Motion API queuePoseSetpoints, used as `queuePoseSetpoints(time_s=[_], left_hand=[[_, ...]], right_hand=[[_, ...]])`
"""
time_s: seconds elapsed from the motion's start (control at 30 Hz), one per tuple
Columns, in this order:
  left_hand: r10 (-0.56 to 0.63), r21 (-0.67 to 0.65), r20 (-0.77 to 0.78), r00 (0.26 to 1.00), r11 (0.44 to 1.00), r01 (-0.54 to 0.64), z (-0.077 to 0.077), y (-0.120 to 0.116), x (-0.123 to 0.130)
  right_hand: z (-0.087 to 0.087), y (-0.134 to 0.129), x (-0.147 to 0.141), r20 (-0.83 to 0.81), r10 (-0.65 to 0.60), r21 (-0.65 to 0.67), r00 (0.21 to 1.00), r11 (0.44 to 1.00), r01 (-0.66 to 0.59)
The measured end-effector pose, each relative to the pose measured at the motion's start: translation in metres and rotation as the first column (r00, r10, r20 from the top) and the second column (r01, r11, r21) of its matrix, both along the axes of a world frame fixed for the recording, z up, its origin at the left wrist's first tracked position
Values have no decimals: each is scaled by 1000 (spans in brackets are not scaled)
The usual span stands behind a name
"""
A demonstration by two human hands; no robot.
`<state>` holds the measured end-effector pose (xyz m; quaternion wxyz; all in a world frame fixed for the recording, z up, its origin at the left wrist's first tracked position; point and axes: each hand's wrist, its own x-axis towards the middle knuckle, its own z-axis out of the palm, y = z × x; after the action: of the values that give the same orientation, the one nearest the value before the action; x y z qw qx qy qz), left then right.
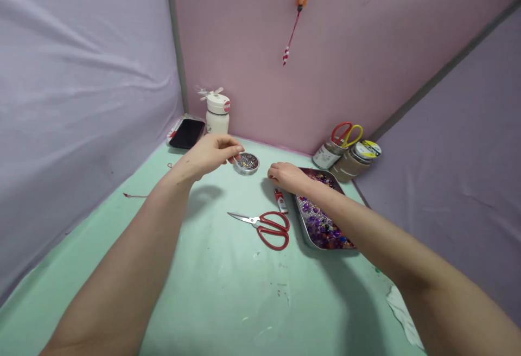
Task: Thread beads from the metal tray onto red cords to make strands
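My left hand (215,155) is at the left rim of a small round dish (247,171) holding tiny shiny metallic pieces. Its thumb and fingers are pinched together, and whatever may be between them is too small to make out. My right hand (288,176) hovers by the left edge of a metal tray (303,231) full of purple and mixed beads (321,220). The fingers are curled closed, and what they may hold is hidden. Just below them lies a small red-and-white packet or tube (280,202). Red-handled scissors (260,223) rest on the table, blades pointing left.
A white bottle (217,114) and a dark phone (187,133) stand at the back left. Jars (325,155), one with scissors in it, are at the back right. A thin cord (135,196) lies left; a beaded red string (293,33) hangs against the pink wall.
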<state>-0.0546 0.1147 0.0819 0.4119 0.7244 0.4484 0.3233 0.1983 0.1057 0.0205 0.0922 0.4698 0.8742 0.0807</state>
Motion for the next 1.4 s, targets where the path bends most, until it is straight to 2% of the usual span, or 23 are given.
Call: queuePoseSetpoints(time_s=[0.17, 0.27, 0.4, 0.57, 0.77, 0.9, 1.0, 1.13, 1.2, 1.3, 1.37, 1.4], left_hand=[[-5, 4, -15, 1000, 1000, 5, 4, -4, 1], [-2, 9, -17, 1000, 1000, 2, 8, -8, 2], [-4, 14, -4, 1000, 1000, 4, 9, -9, 1], [-8, 16, 17, 1000, 1000, 7, 8, -7, 0], [6, 5, 17, 1000, 1000, -6, 11, -9, -1], [-2, 11, 25, 1000, 1000, 2, 9, -8, -1], [-17, 29, 11, 1000, 999, 17, 8, -7, -2], [-71, 68, -63, 996, 995, 75, 9, -8, -1], [-173, 94, -137, 975, 978, 187, 9, -9, 1], [-384, 96, -293, 876, 899, 427, 8, -11, 2], [-403, 91, -381, 832, 879, 467, 6, -9, 1], [-354, 102, -409, 841, 898, 428, 4, -7, 0]], right_hand=[[-6, -10, -27, -179, -110, -95, 978, 991, 94], [-20, -6, -46, -326, -239, -154, 915, 968, 197], [-40, 7, -58, -470, -340, -148, 815, 940, 307], [-52, 13, -61, -493, -354, -144, 795, 934, 327], [-47, 3, -70, -399, -367, -101, 840, 928, 358], [-46, -7, -77, -453, -368, -118, 812, 927, 355], [-49, -13, -82, -542, -426, -202, 725, 903, 380], [-51, -15, -87, -669, -478, -306, 569, 875, 375], [-51, -13, -88, -715, -505, -362, 483, 859, 361], [-52, -7, -89, -753, -543, -432, 371, 834, 344], [-54, -5, -89, -765, -558, -459, 321, 822, 337], [-54, -5, -90, -768, -563, -467, 304, 818, 335]])
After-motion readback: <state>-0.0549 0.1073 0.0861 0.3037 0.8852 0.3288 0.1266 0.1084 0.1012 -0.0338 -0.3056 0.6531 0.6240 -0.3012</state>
